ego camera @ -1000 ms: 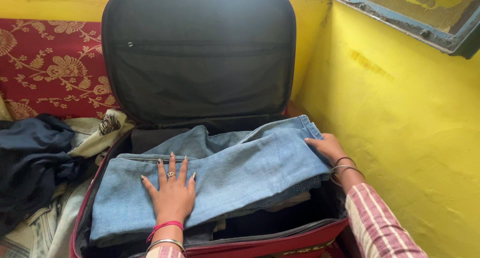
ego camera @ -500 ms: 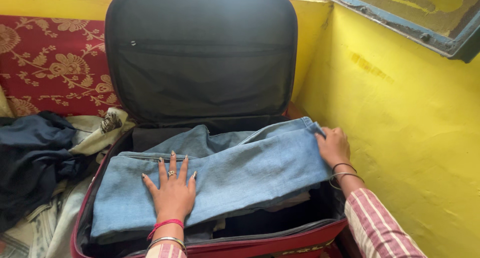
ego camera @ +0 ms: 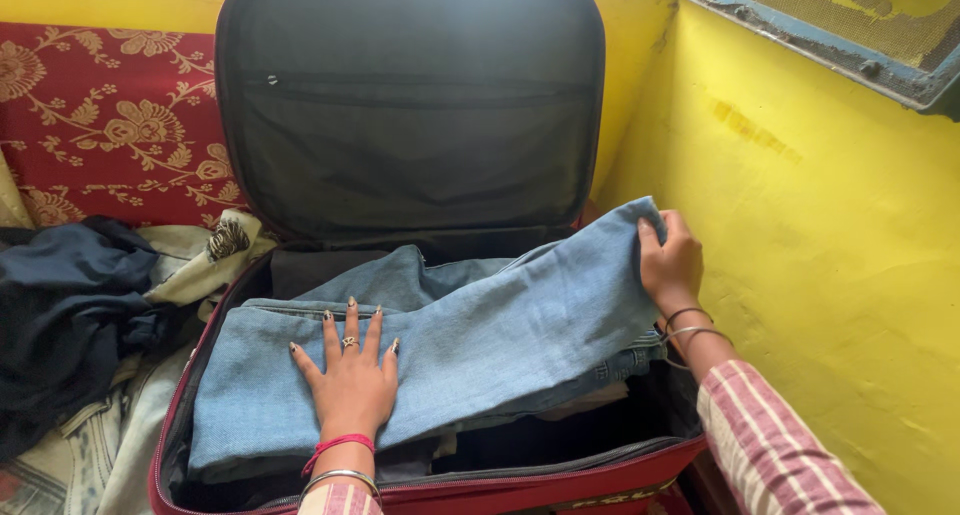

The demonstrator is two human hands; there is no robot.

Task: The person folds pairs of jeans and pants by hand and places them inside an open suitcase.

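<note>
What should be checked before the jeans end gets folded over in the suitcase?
1. Left hand flat on the jeans, pinning them: ok.
2. Right hand grips the lifted jeans end at the right side: ok.
3. Suitcase lid upright and out of the way: ok.
4. Jeans inside the suitcase rim: mostly ok; the lifted end hangs near the right edge.
5. Space under the jeans for the fold: cannot tell; dark clothes lie beneath.
6. Loose clothes pile at left stays outside the case: ok.
</note>
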